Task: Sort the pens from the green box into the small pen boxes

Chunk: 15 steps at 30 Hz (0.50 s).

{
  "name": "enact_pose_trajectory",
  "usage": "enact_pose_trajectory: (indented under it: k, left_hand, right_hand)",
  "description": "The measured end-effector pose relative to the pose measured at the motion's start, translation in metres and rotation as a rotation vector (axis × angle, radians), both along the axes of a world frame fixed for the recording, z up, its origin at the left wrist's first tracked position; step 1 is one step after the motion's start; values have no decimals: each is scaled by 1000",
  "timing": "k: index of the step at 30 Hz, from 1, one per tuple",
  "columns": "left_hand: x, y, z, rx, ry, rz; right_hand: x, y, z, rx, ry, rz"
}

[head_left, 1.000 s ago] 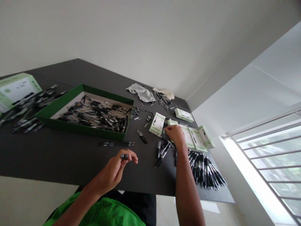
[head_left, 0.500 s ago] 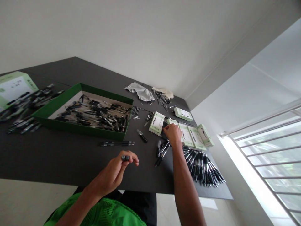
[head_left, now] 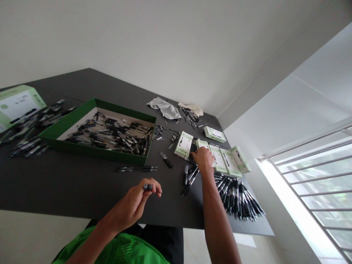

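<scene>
Pinching 2 dark pen barrels (head_left: 147, 187) in the left hand (head_left: 130, 203), fingers tight and narrow, while the right hand (head_left: 202, 160) has its fingers curled down by the pale green pen boxes (head_left: 230, 162), can't tell if holding anything, and the green tray (head_left: 90, 152) on the counter (head_left: 82, 187) sits heaped with loose pens (head_left: 110, 137).

Daylight from the barred window (head_left: 324, 187) glares white on its sill (head_left: 286, 205); the frame edges stretch.

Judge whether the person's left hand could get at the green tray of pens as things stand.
Probably yes: only the loose pens lie flat between the left hand and the green tray, but its fingertips pinch small dark cylinders.
</scene>
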State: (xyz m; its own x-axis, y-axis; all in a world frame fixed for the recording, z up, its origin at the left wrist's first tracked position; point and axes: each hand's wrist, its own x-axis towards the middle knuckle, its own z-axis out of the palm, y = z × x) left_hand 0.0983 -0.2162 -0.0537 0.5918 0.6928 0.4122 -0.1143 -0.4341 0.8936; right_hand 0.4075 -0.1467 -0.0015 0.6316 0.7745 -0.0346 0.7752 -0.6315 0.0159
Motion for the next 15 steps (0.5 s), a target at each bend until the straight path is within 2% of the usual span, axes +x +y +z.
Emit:
enact_pose_trajectory:
  k: [6,15]
  left_hand:
    - [0,0,-4,-1,25,-2]
    - [1,1,2,31,16,5]
  right_hand:
    - [-3,0,3,-28,-6,7]
    - [-1,-2,5,-36,-6,13]
